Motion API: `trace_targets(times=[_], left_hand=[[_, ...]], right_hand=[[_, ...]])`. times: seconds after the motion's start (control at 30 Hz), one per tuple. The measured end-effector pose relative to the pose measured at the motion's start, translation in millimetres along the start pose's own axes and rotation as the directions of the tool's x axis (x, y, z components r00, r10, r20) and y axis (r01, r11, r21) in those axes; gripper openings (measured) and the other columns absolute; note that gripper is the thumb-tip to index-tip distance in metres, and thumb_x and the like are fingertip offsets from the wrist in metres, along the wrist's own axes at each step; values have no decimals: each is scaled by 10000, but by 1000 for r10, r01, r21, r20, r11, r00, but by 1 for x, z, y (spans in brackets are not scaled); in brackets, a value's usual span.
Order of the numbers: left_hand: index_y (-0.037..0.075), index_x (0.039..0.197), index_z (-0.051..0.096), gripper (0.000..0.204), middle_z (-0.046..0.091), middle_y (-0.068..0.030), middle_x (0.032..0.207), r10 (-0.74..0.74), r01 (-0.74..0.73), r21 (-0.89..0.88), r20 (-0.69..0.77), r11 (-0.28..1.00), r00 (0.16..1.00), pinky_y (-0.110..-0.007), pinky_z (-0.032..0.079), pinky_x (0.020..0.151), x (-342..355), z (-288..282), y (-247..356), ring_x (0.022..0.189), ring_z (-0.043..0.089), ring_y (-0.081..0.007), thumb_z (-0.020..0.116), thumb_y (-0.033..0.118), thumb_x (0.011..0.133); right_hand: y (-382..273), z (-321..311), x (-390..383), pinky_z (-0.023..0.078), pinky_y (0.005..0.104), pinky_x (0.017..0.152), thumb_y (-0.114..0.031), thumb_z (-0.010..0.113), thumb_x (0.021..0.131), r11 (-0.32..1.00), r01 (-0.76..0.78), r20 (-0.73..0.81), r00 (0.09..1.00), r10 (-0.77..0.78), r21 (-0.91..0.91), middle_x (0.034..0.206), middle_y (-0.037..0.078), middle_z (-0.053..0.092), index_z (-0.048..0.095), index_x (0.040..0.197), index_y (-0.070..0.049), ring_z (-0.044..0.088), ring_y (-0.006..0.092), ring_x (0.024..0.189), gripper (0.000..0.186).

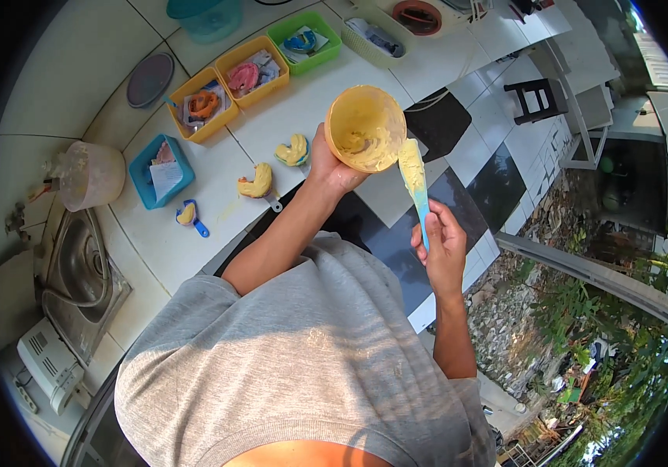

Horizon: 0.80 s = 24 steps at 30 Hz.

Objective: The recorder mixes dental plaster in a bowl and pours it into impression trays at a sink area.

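My left hand [332,165] holds a yellow mixing bowl [365,117], tilted toward me, with pale yellow paste smeared inside. My right hand [443,241] grips a light-blue spatula [413,175] whose broad blade is coated with the same paste, close beside the bowl's rim. On the white tiled counter to the left lie impression trays filled with yellow material: a small blue-handled one [190,215], a larger metal-handled one [254,185] and another [291,152] near my left wrist.
Along the counter are a blue basket [147,183], yellow baskets [233,97], a green basket [322,54] with trays and papers, and a translucent tub [85,175]. A steel sink [73,288] is at left, a black stool [535,101] on the tiled floor, plants [567,311] at right.
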<state>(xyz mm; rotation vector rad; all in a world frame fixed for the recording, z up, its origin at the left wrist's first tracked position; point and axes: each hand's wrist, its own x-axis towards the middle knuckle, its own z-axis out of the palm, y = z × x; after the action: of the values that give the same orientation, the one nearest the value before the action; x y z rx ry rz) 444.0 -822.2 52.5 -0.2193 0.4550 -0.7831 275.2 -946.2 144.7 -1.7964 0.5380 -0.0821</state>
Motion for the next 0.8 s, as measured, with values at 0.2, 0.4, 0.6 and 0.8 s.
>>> trace_targets(times=[0.2, 0.4, 0.6, 0.8], left_hand=[[113, 1250, 548, 409, 574, -108, 1256, 111, -111, 87, 1, 990, 994, -553, 400, 1024, 5, 3, -7, 1172, 538, -322, 438, 325, 918], [103, 1260, 538, 416, 561, -116, 1272, 264, -264, -3, 15, 965, 964, -559, 388, 1032, 20, 3, -5, 1186, 528, -321, 436, 306, 911], [98, 1289, 519, 439, 523, -126, 1319, 318, -320, 18, 63, 947, 946, -553, 373, 1048, 24, 15, -35, 1224, 495, -323, 436, 319, 919], [99, 1293, 513, 452, 534, -126, 1305, 340, -342, 53, 44, 938, 939, -560, 402, 1014, 34, 18, -63, 1193, 517, -340, 409, 333, 921]], right_hand=[[4, 19, 52, 258, 182, 393, -209, 542, 976, 931, -291, 209, 947, 245, 222, 563, -7, 497, 592, 1174, 33, 373, 17, 451, 316], [40, -30, 34, 256, 179, 386, -186, 570, 959, 937, -297, 247, 937, 248, 186, 551, -23, 471, 592, 1197, 56, 380, 15, 452, 340], [40, -48, 55, 442, 261, 485, -85, 590, 919, 919, 381, 116, 922, -370, -98, 710, 37, 583, 613, 1262, -92, 510, 104, 541, 343], [43, -18, 98, 444, 290, 531, 7, 629, 845, 543, 725, 84, 628, -773, -424, 755, 57, 513, 603, 1291, -157, 514, 177, 614, 476]])
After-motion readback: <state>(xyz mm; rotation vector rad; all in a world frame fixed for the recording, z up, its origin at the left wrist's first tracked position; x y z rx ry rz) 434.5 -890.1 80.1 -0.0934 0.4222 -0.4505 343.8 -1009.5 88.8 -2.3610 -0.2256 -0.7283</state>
